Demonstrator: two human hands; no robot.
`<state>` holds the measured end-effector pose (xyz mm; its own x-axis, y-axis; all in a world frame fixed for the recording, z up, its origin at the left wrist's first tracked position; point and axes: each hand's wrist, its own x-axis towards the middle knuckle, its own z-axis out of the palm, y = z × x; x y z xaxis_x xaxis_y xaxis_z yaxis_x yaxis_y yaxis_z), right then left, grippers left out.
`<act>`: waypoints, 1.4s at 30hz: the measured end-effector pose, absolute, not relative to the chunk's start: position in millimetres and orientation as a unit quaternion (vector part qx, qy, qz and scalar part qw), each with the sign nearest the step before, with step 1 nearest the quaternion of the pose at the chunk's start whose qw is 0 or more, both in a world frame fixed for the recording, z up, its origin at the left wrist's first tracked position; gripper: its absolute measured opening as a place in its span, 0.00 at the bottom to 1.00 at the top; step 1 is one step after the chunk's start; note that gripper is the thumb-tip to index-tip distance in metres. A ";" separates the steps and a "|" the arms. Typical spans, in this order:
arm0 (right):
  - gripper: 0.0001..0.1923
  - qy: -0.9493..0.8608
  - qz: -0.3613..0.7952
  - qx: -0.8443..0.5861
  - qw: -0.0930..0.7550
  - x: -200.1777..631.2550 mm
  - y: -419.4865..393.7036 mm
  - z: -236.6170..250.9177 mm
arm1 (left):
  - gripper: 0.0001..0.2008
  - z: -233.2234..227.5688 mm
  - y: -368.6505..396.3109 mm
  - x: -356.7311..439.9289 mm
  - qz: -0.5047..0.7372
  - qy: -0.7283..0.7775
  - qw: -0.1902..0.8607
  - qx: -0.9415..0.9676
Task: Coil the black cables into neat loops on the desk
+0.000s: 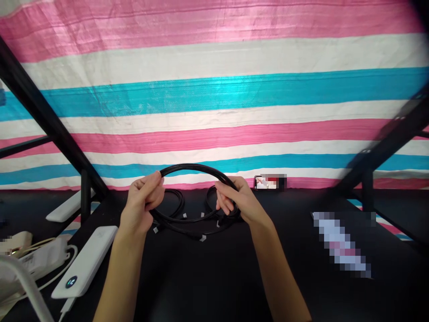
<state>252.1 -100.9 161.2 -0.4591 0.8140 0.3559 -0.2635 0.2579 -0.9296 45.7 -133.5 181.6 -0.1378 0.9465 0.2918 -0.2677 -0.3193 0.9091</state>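
Observation:
A black cable point(194, 167), wound into a loose oval coil, is held up in front of me. My left hand point(145, 197) pinches its left side between thumb and curled fingers. On the opposite side my right hand point(234, 197) is closed round the coil, thumb on top. White metal-looking plug ends or tags show near the coil's lower edge, one of them a pale tip point(203, 238). Behind the coil, more black cable loops point(176, 197) lie on the black table point(194, 286); where they part from the held coil is hard to see.
To the left lies a white power bank point(87, 259) with a lit round display and a plugged-in cord. Beyond it are a white power strip point(47, 259) and cords. A phone point(266, 182) leans at the back. A pixelated flat item point(342, 246) lies right. Black frame bars flank a striped sheet point(214, 89).

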 end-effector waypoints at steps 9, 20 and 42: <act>0.25 -0.574 0.608 -0.185 0.517 249.3 -103.2 165.7 | 0.18 177.7 -130.5 51.1 0.683 0.320 0.512 0.411; 0.27 -0.458 0.569 -0.214 0.649 259.0 -99.5 169.1 | 0.17 162.1 -121.8 77.2 0.628 0.294 0.547 0.469; 0.29 -0.378 0.547 -0.127 0.736 241.2 -105.0 167.8 | 0.13 159.9 -112.4 39.4 0.540 0.196 0.602 0.555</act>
<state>241.2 -105.0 167.8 0.1153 0.9012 0.4177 -0.7093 0.3691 -0.6006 39.4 -112.4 159.9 0.3399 0.8671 0.3641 -0.4327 -0.1995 0.8792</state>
